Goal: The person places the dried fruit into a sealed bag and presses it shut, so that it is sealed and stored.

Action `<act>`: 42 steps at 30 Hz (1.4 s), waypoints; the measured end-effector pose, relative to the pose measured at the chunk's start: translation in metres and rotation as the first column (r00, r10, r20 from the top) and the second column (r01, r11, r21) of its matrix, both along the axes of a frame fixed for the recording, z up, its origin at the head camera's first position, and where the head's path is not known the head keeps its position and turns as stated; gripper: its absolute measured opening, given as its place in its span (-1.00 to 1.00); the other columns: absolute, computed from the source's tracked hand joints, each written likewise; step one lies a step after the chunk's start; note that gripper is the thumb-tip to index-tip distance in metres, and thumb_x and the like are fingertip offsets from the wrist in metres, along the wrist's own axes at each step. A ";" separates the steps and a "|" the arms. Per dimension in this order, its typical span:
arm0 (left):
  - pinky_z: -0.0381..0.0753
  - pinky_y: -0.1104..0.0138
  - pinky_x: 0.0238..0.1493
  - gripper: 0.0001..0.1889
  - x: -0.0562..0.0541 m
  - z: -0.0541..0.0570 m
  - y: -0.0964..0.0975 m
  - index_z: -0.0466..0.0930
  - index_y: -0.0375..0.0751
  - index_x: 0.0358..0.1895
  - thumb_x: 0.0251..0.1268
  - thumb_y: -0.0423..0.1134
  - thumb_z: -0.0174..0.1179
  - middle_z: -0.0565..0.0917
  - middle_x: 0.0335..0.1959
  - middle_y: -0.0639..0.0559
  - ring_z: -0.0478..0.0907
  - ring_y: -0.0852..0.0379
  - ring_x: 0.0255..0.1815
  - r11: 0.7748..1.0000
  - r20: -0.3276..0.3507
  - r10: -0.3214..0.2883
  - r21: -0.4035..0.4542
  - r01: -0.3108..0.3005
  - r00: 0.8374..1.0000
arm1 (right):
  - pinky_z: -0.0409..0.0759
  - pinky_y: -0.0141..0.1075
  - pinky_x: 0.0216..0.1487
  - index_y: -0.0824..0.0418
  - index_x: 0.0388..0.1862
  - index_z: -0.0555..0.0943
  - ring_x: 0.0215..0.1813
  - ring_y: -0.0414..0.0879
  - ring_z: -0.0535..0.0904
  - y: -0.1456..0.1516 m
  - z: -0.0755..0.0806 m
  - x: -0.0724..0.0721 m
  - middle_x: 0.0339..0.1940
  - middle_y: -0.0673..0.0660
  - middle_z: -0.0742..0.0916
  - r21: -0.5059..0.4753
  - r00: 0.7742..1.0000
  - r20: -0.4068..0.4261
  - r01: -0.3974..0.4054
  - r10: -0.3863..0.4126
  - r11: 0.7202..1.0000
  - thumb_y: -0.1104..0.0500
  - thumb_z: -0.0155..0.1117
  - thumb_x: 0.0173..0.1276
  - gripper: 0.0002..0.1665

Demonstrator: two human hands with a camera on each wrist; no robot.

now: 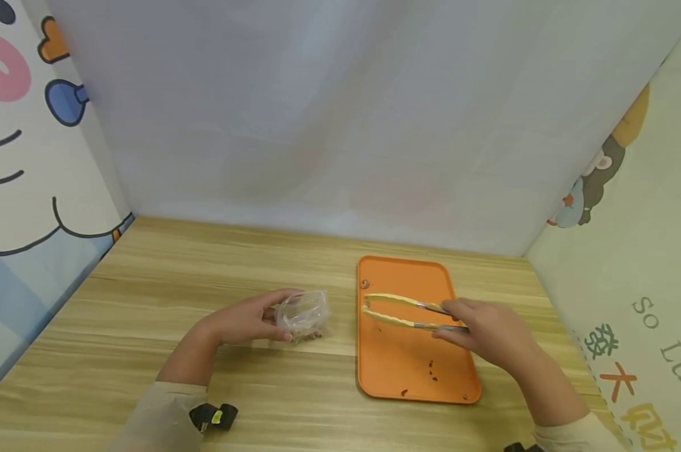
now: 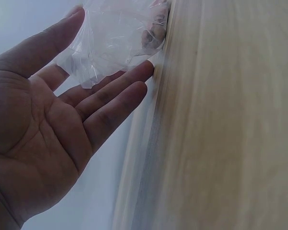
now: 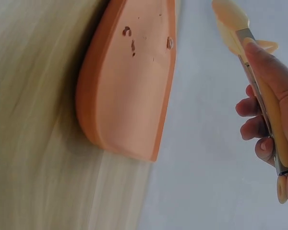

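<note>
A clear plastic bag or container (image 1: 303,312) with brownish lumps (image 2: 154,36) in its lower part sits on the table, left of the orange tray. My left hand (image 1: 258,319) holds it from the left, thumb on the near side and fingers on the far side. My right hand (image 1: 490,329) grips yellow-tipped metal tongs (image 1: 403,314) over the orange tray (image 1: 399,358). The tongs' tips point left, slightly apart, near the tray's left rim. Whether anything lies between them is too small to tell. In the right wrist view, the fingers wrap around the tongs' handles (image 3: 273,124).
On the tray lie a small ring-like piece (image 1: 365,284) at the upper left and several dark brown crumbs (image 1: 433,371) nearer the front. The wooden table (image 1: 284,402) meets a pale curtain (image 1: 318,157) at the back. Printed panels stand at both sides.
</note>
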State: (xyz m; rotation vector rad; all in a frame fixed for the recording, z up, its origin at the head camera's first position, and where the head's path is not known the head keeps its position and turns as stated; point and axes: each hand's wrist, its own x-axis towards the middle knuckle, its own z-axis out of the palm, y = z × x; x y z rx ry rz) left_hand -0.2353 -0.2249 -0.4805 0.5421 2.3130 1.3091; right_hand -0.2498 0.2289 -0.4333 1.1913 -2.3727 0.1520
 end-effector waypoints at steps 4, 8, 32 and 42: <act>0.51 0.17 -0.01 -0.16 0.000 0.000 0.000 0.13 0.28 0.51 0.19 -0.02 0.39 0.43 0.20 -0.09 0.50 0.01 0.02 1.000 0.000 0.001 0.000 -0.001 1.000 | 0.38 -0.48 -0.59 0.06 -0.19 0.62 -0.58 -0.35 0.47 -0.009 0.004 -0.001 -0.47 -0.11 0.68 -0.013 1.000 0.002 -0.026 0.026 1.000 -0.39 0.15 0.30 -0.44; 0.52 0.17 -0.01 -0.16 -0.001 0.001 0.001 0.13 0.28 0.51 0.19 -0.01 0.39 0.43 0.19 -0.10 0.51 0.01 0.02 1.000 0.000 -0.001 0.004 0.001 1.000 | 0.36 -0.48 -0.59 0.05 -0.20 0.60 -0.59 -0.37 0.42 -0.017 0.007 -0.003 -0.47 -0.11 0.67 -0.021 0.999 0.005 -0.047 0.047 0.999 -0.39 0.12 0.32 -0.46; 0.53 0.16 -0.06 -0.17 0.000 -0.001 -0.002 0.14 0.25 0.51 0.20 -0.04 0.39 0.47 0.14 -0.08 0.52 0.00 -0.05 0.999 -0.025 -0.029 0.018 0.030 0.999 | 0.51 -0.39 -0.51 0.09 -0.16 0.60 -0.50 -0.27 0.56 -0.078 0.017 -0.016 -0.41 -0.07 0.69 -0.017 0.985 0.002 -0.171 0.171 0.985 -0.16 0.47 0.13 -0.55; 0.53 0.16 -0.04 -0.18 0.002 0.000 -0.001 0.15 0.33 0.49 0.20 -0.02 0.39 0.47 0.17 -0.06 0.52 0.01 -0.03 0.999 -0.017 -0.028 0.015 0.028 0.999 | 0.58 -0.39 -0.46 0.08 -0.13 0.61 -0.43 -0.26 0.67 -0.085 0.014 -0.016 -0.36 -0.06 0.73 -0.014 0.984 0.010 -0.179 0.179 0.984 -0.19 0.44 0.17 -0.54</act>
